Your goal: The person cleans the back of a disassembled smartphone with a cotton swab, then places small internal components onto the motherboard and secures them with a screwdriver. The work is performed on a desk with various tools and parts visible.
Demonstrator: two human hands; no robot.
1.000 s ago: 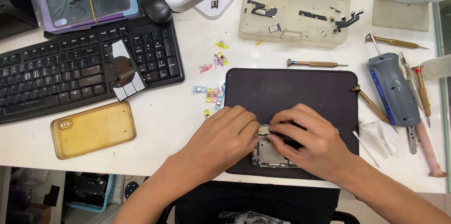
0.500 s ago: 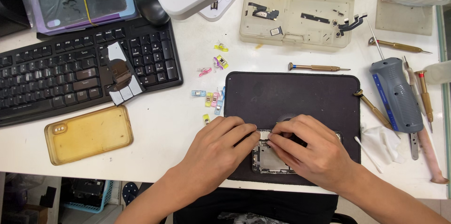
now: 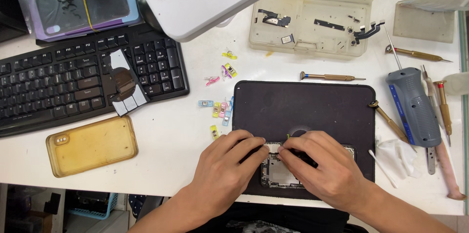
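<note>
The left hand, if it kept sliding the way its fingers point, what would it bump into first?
The left hand points right, toward the right hand. Its fingertips would likely meet the right hand's fingertips first, above the opened phone.

A white bench (image 3: 166, 140) carries a black keyboard (image 3: 73, 84) at the left, with a yellowed clear phone case (image 3: 92, 146) lying just in front of it near the front edge. A dark work mat (image 3: 303, 111) sits right of centre, small coloured clips (image 3: 220, 108) scattered beside its left edge. Behind the mat lie a screwdriver (image 3: 332, 76) and a clear parts tray (image 3: 312, 25); right of it rest a grey-and-blue tool (image 3: 415, 108), further thin screwdrivers (image 3: 442, 108) and a white wipe (image 3: 395, 155).
</note>
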